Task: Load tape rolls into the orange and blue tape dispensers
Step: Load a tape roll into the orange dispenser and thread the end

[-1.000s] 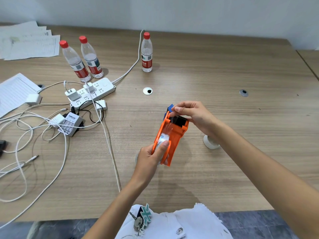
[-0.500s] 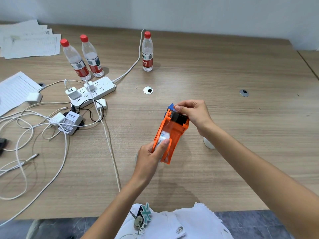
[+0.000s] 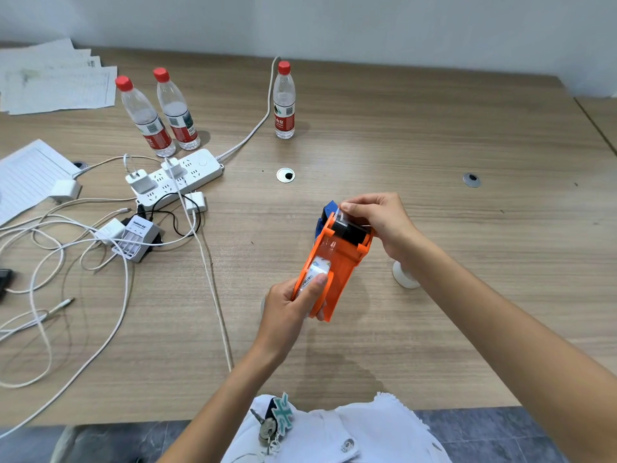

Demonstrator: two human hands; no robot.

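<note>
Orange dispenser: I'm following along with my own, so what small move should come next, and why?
Probably draw the tape end forward over the black roller. The right hand pinches at the head of the orange dispenser, while the left hand grips its rear.

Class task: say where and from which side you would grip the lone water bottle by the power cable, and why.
Grip the lone water bottle round its straight mid-body at the label, coming from its right. It stands upright, and the power cable runs close along its left, so the right side looks free.
</note>
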